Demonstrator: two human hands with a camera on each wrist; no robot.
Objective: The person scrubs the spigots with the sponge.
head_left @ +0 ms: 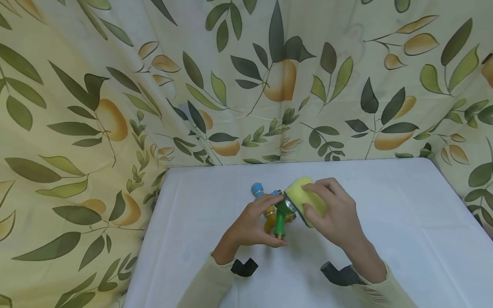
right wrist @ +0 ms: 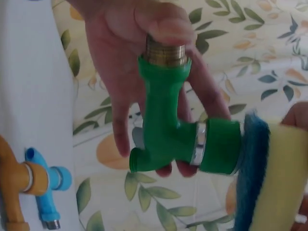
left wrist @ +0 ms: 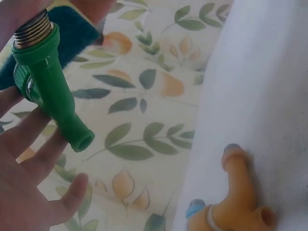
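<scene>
A green plastic tap (head_left: 280,220) with a brass threaded end is held up above the table by my left hand (head_left: 250,222). In the right wrist view, the thumb of that hand (right wrist: 115,53) presses on the threads while its fingers lie behind the tap (right wrist: 161,106). My right hand (head_left: 340,214) grips a yellow sponge (head_left: 304,194) with a dark blue-green scouring side. This scouring side (right wrist: 252,173) rests against the round knob of the tap (right wrist: 221,147). The right hand's fingers are mostly cut off in the right wrist view.
An orange tap (right wrist: 14,178) and a blue tap (right wrist: 45,192) lie close together on the white-covered table (head_left: 404,222), behind the hands in the head view. A leaf-and-fruit patterned curtain (head_left: 246,85) hangs along the table's far and left edges.
</scene>
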